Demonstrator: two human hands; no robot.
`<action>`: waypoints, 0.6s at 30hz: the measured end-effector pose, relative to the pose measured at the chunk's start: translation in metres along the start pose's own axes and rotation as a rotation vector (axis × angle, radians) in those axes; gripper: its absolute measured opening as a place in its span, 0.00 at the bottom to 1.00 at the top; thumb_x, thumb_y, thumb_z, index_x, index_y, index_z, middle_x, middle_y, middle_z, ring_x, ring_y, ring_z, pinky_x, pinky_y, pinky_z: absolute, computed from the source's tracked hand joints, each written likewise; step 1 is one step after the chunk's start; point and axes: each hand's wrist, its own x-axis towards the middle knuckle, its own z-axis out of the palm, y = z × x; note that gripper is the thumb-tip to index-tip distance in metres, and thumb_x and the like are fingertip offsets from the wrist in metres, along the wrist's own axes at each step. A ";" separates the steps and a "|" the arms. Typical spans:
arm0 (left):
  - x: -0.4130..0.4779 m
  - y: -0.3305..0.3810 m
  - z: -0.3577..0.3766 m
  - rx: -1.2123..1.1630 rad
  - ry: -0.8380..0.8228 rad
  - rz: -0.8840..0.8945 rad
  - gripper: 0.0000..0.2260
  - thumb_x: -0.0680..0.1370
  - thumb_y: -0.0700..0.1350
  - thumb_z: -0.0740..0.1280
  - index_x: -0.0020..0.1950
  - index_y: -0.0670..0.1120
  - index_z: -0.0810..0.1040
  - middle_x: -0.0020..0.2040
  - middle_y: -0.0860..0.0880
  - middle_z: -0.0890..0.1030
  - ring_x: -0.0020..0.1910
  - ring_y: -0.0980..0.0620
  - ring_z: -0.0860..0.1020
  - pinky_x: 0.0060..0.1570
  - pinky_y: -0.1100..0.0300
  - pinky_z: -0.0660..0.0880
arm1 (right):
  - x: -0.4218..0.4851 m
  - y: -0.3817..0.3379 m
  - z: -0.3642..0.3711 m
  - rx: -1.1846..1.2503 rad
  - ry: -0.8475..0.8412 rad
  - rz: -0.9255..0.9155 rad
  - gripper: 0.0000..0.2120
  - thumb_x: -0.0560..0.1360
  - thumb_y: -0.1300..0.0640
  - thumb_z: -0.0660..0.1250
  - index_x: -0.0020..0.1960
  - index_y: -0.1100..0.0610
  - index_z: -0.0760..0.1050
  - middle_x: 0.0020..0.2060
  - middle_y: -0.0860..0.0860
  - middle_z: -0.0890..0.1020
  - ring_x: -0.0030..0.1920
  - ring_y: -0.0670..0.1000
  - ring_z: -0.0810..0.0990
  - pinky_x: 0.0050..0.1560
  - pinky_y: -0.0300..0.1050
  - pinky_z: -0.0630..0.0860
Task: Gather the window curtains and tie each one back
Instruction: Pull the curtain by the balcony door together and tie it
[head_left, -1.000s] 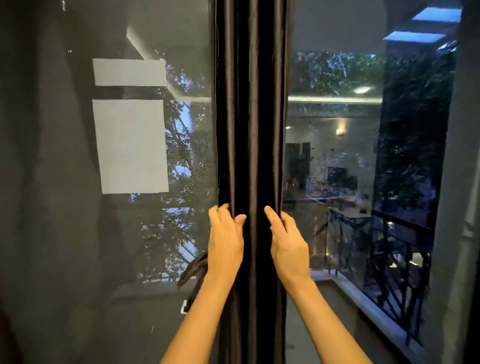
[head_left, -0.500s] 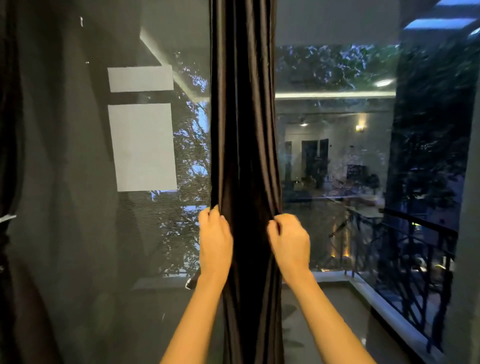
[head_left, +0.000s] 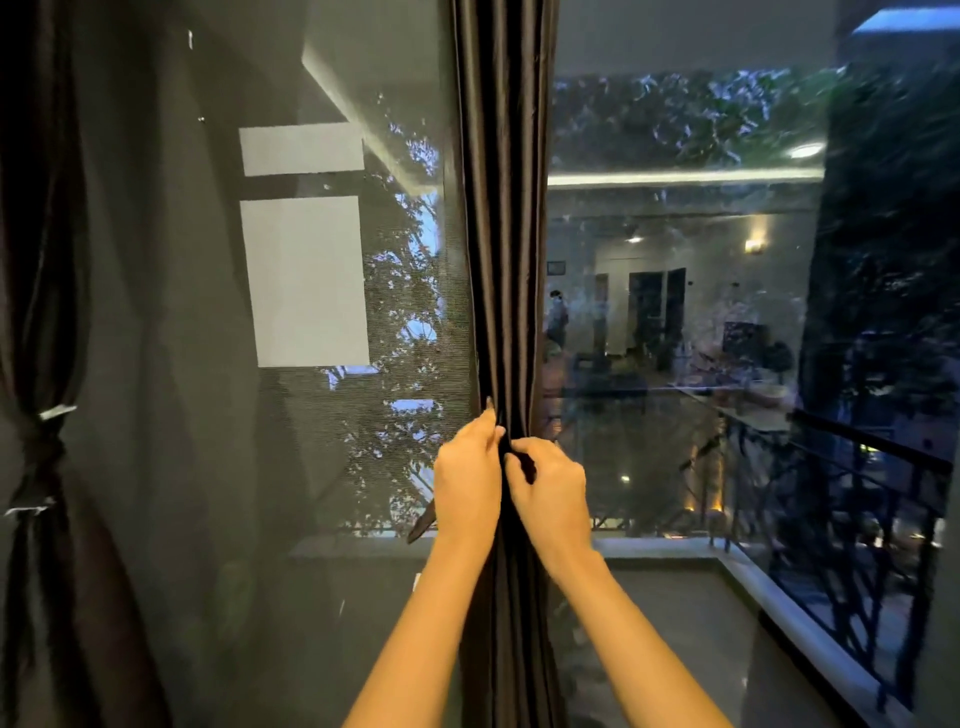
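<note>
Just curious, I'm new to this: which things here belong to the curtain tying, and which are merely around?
Part of the job:
- middle curtain, gripped by left hand and right hand
- dark strap beside the left wrist, likely its tie
- left curtain, already tied

Just around:
- white panels
- balcony railing
- trees

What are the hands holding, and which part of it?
The left hand and right hand both grip the dark curtain, one on each side of its bunched folds.
</note>
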 end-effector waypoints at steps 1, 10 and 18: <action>-0.001 0.000 0.001 -0.004 -0.026 -0.001 0.17 0.80 0.37 0.60 0.69 0.43 0.71 0.60 0.44 0.80 0.57 0.50 0.79 0.56 0.59 0.75 | 0.001 0.001 -0.001 0.007 0.001 -0.002 0.10 0.75 0.62 0.67 0.56 0.62 0.80 0.51 0.54 0.83 0.51 0.52 0.81 0.53 0.39 0.73; -0.017 0.004 0.003 -0.123 0.127 -0.060 0.15 0.79 0.40 0.65 0.65 0.48 0.70 0.40 0.47 0.81 0.34 0.55 0.78 0.32 0.68 0.69 | -0.006 -0.002 -0.010 0.079 -0.013 -0.012 0.08 0.74 0.61 0.69 0.53 0.60 0.81 0.46 0.52 0.83 0.41 0.41 0.75 0.45 0.19 0.64; -0.024 0.012 0.006 -0.035 0.126 -0.049 0.09 0.80 0.41 0.62 0.60 0.41 0.74 0.51 0.44 0.82 0.44 0.47 0.81 0.35 0.65 0.71 | -0.006 -0.001 -0.018 0.109 0.000 -0.069 0.05 0.72 0.64 0.70 0.48 0.60 0.82 0.37 0.49 0.82 0.38 0.30 0.73 0.40 0.18 0.63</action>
